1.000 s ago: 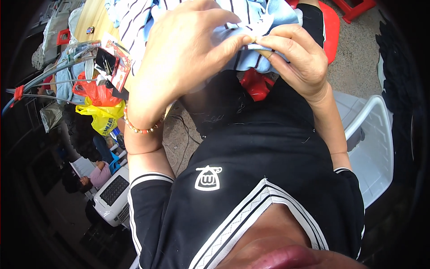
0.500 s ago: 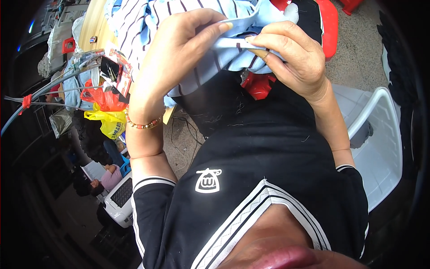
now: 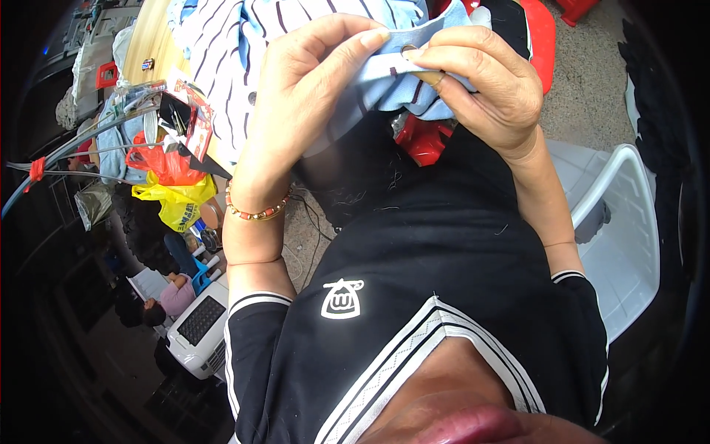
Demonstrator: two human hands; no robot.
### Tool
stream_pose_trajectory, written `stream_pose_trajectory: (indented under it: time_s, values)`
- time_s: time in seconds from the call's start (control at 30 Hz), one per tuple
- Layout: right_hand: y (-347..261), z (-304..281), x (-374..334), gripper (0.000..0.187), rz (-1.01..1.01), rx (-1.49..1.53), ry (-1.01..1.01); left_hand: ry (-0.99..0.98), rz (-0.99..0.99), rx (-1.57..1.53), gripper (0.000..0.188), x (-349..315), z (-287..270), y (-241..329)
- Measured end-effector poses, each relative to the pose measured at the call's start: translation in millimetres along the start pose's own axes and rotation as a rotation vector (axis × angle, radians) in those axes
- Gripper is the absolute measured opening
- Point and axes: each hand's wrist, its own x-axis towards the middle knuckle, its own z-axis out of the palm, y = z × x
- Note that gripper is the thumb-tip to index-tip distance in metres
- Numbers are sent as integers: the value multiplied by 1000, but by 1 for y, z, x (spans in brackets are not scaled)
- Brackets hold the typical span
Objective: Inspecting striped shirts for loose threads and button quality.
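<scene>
A striped knit garment [image 3: 229, 44], white and light blue with dark stripes, lies bunched over my lap and the table edge. My left hand [image 3: 310, 81] is closed, its thumb and finger pinching the light-blue ribbed edge. Beside it my right hand [image 3: 488, 89] is also closed, pinching the same edge; a small dark round thing [image 3: 408, 49], perhaps a button, shows at its fingertips. A tan strip [image 3: 431, 77] sits at the right thumb, and I cannot tell whether it is a finger wrap. Another dark button [image 3: 252, 98] shows on the garment beside my left hand.
The wooden table [image 3: 148, 48] stands at the far left. Red bag [image 3: 166, 164] and yellow bag [image 3: 177, 200] hang left of my arm, near a box of tools [image 3: 176, 115]. To the right is a white plastic basket [image 3: 629, 244]. A person [image 3: 176, 294] sits at the lower left.
My left hand has turned slightly and its forearm has shifted right. The ribbed edge is spread higher between my hands, and the dark round thing shows more clearly.
</scene>
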Motion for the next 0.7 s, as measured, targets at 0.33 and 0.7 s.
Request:
stream_pose_trajectory:
  time_s: [0.33, 0.7]
  values:
    - [0, 6, 5, 28, -27, -12, -4, -35, 14, -104, 21, -1, -3, -1]
    - [7, 15, 10, 24, -62, -45, 49, -39, -31, 122, 30, -6, -6, 6]
